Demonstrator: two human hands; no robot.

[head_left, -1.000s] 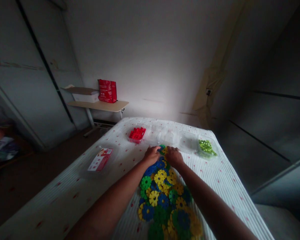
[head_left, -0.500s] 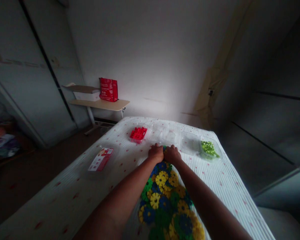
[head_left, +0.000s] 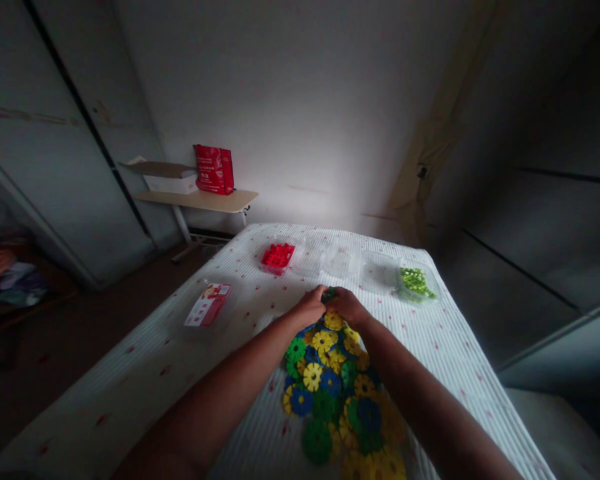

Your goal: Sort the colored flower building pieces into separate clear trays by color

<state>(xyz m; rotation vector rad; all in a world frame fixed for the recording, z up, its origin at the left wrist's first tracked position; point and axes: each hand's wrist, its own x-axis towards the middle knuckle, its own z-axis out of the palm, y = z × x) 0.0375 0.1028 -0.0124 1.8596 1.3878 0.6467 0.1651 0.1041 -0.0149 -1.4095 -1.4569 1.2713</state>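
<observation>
Beyond the far end of a pile of flower-shaped plastic discs, my left hand and my right hand meet, fingers closed. A dark green flower-shaped disc shows between the fingertips, gripped from both sides; whether another disc is joined to it I cannot tell. The pile runs toward me between my forearms. In it lie a yellow disc, a blue disc, a green disc and several more, overlapping one another.
Past my hands, clear plastic boxes stand in a row: one with red pieces, an open clear box, one with light green pieces. A labelled clear lid lies left on the striped cloth. Behind, a side table bears a red bag.
My hands have drawn slightly closer together and turned inward, with the green disc now showing between the fingertips. The view has tilted a little, so the boxes appear higher.
</observation>
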